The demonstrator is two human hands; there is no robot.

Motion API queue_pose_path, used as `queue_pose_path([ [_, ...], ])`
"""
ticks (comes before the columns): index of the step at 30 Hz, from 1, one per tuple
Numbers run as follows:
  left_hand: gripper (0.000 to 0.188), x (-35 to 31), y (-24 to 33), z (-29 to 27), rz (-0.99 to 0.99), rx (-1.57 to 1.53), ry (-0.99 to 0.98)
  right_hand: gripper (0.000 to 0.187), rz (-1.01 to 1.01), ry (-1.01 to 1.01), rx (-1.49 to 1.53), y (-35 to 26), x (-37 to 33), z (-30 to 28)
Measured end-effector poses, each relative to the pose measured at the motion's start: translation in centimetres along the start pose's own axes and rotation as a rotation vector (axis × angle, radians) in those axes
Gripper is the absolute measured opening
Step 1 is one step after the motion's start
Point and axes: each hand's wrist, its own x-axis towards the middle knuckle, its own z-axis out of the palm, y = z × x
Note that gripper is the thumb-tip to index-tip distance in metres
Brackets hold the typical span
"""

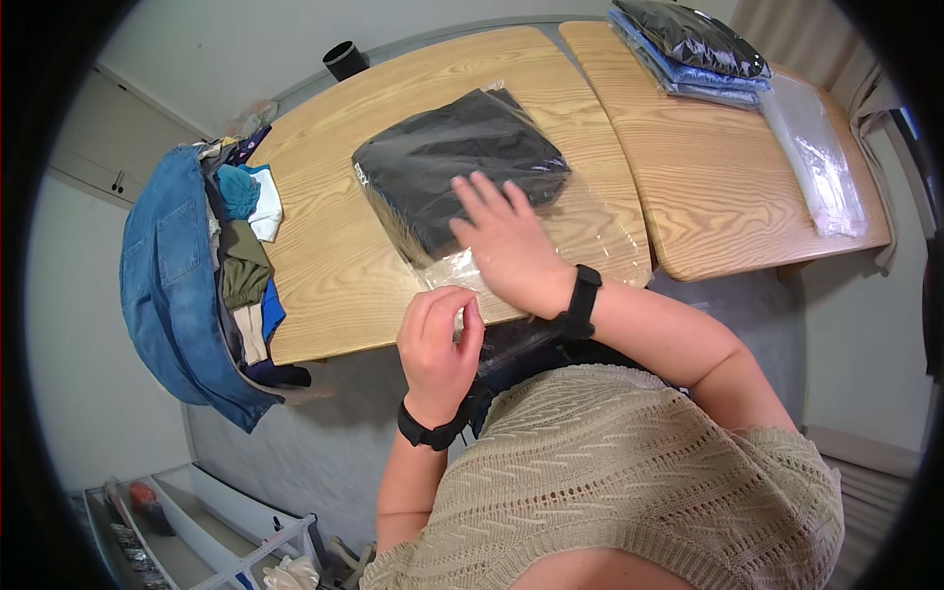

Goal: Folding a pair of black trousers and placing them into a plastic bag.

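A folded black garment [423, 147] lies inside a clear plastic bag [600, 236] on the wooden table in front of me. My right hand [506, 241] rests palm down over the bag and the near part of the garment, fingers spread. At the table's near edge my left hand [438, 344] is closed in a pinch, thumb against fingertips, at the bag's near end. The film between those fingers barely shows. Part of the bag's near end seems to hang over the edge, below my right wrist.
Clothes, among them a blue denim piece [172, 261], are heaped along the table's left edge [295, 339]. On the second table [688, 177] lie a stack of bagged garments [688, 59] and flat clear bags [816, 162]. A black cup [345, 61] stands behind; a compartmented bin [197, 531] stands lower left.
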Motion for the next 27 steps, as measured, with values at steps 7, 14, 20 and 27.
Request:
queue_pose_path([
  [7,0.017,0.4,0.0,0.4,0.013,-0.017,-0.001,0.017,0.137,0.309,0.037,4.1,1.7,3.8],
  [14,0.017,0.4,0.2,0.5,0.007,0.001,-0.007,0.016,0.321,0.087,0.201,4.8,5.7,6.4],
  [20,0.016,0.3,0.6,0.6,0.013,0.014,-0.003,0.017,0.194,0.092,0.32,5.9,7.5,7.7],
  [27,0.022,-0.5,-0.2,-1.0,-0.004,0.042,-0.06,0.047,-0.106,0.012,0.158,-0.4,0.2,0.2],
])
